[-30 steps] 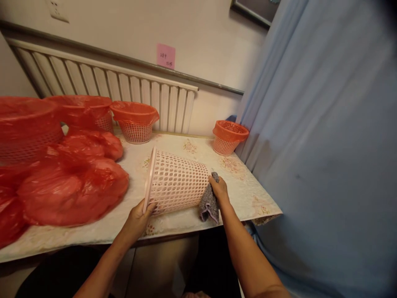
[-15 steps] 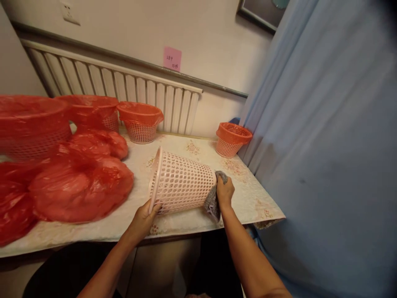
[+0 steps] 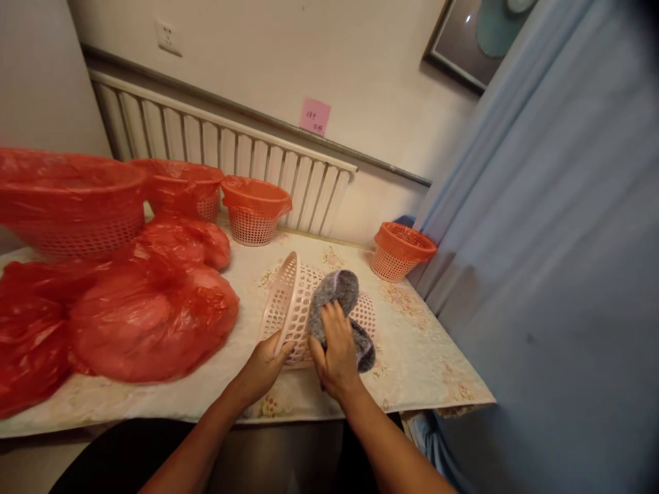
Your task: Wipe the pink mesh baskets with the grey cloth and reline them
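A pale pink perforated plastic wastebasket (image 3: pixel 281 305) lies on its side on the table, its wide mouth turned left. My left hand (image 3: pixel 266 367) is closed on the near lower part of its rim, thumb on the outer side. Against the basket's side, my right hand (image 3: pixel 337 346) presses a grey cloth (image 3: pixel 340 285), fingers laid over it. The cloth bunches out above and to the right of those fingers and covers much of the basket's middle. Part of the basket's base end shows beyond the cloth.
Red plastic bags (image 3: pixel 154 322) with contents hidden fill the left of the flowered tablecloth (image 3: pixel 432 360). Behind stand red-lined baskets (image 3: pixel 255 219), and another lined basket (image 3: pixel 396 257) is at the back right. A radiator (image 3: pixel 247 154) runs along the wall; a blue curtain (image 3: pixel 556 274) hangs on the right.
My right hand and the cloth have moved left from the basket's base end onto its side. The basket's mouth has turned more toward me. The camera view has shifted slightly left.
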`<state>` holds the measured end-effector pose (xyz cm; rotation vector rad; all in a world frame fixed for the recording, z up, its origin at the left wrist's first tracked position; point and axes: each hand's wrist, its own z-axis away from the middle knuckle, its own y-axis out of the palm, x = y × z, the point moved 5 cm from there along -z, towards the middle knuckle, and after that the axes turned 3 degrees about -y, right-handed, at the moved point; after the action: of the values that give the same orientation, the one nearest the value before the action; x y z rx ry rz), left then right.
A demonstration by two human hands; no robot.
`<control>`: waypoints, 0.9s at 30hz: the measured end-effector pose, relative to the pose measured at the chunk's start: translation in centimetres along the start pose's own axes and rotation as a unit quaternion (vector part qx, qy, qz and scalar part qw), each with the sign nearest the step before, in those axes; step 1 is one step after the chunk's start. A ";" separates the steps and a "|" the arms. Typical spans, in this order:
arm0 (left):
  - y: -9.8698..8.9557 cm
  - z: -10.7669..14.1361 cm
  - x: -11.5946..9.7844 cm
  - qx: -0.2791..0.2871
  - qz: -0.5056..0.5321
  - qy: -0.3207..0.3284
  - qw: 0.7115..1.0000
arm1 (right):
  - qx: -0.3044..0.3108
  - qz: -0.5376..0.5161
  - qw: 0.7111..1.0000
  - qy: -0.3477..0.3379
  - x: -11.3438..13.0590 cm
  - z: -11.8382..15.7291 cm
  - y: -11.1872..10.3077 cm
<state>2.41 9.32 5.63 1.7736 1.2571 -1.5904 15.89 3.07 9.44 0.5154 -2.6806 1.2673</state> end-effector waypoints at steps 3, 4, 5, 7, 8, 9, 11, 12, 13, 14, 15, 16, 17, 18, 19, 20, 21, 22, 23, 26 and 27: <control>-0.5 -0.8 0.3 0.015 0.033 0.024 0.999 | 0.055 0.000 0.997 -0.061 2.7 -0.9 1.4; -0.7 -1.1 0.5 0.017 0.040 0.028 0.999 | 0.058 0.005 0.996 -0.064 2.9 -1.3 1.8; -0.8 -1.3 0.6 0.018 0.040 0.028 0.999 | 0.057 0.010 0.996 -0.064 3.0 -1.7 2.1; -1.1 -1.7 0.9 0.019 0.028 0.021 0.999 | 0.048 0.021 0.997 -0.059 2.6 -2.5 2.6; -1.2 -1.9 1.0 0.020 0.020 0.018 0.999 | 0.046 0.026 0.997 -0.056 2.3 -2.8 2.9; -1.2 -2.0 1.1 0.019 0.015 0.019 1.000 | 0.046 0.031 0.997 -0.054 2.0 -3.2 3.1; -1.3 -2.1 1.3 0.014 0.016 0.029 0.999 | 0.046 0.036 0.997 -0.043 1.5 -3.8 3.4; -1.3 -2.1 1.4 0.012 0.018 0.034 0.999 | 0.044 0.037 0.998 -0.035 1.3 -4.2 3.5; -1.2 -2.0 1.6 0.011 0.021 0.039 0.999 | 0.041 0.036 0.998 -0.028 1.2 -4.6 3.5; -1.2 -1.9 1.8 0.012 0.023 0.040 0.999 | 0.036 0.033 0.999 -0.021 1.2 -5.0 3.5; -1.2 -1.8 2.1 0.013 0.024 0.039 0.999 | 0.032 0.028 0.999 -0.015 1.2 -5.5 3.5; -1.2 -1.7 2.3 0.013 0.025 0.035 0.999 | 0.029 0.022 0.999 -0.011 1.3 -6.1 3.4; -1.2 -1.5 2.4 0.012 0.026 0.032 0.999 | 0.028 0.014 0.999 -0.008 1.4 -6.7 3.3; -1.2 -1.4 2.5 0.010 0.027 0.030 0.999 | 0.028 0.006 1.000 -0.007 1.6 -7.3 3.2; -1.2 -1.2 2.6 0.009 0.027 0.029 0.999 | 0.027 -0.003 1.000 -0.007 1.7 -8.0 3.0; -1.3 -1.1 2.6 0.008 0.025 0.029 0.999 | 0.026 -0.012 1.000 -0.008 1.8 -8.6 2.7; -1.3 -0.9 2.5 0.008 0.023 0.032 0.999 | 0.025 -0.019 0.999 -0.008 1.8 -9.3 2.5; -1.2 -0.8 2.5 0.008 0.019 0.035 0.999 | 0.026 -0.026 0.999 -0.007 1.8 -9.9 2.2; -1.2 -0.6 2.6 0.010 0.013 0.039 0.999 | 0.029 -0.031 0.999 -0.004 1.7 -10.5 2.0; -1.0 -0.3 3.1 0.006 -0.015 0.043 0.999 | 0.056 -0.039 0.998 0.016 1.2 -11.8 1.9; -0.9 -0.1 3.3 0.000 -0.026 0.041 0.999 | 0.065 -0.040 0.997 0.023 1.1 -12.0 2.0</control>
<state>1.46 10.96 2.75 1.8360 1.3512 -1.5597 13.84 13.21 15.96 0.5942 -2.5253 1.4185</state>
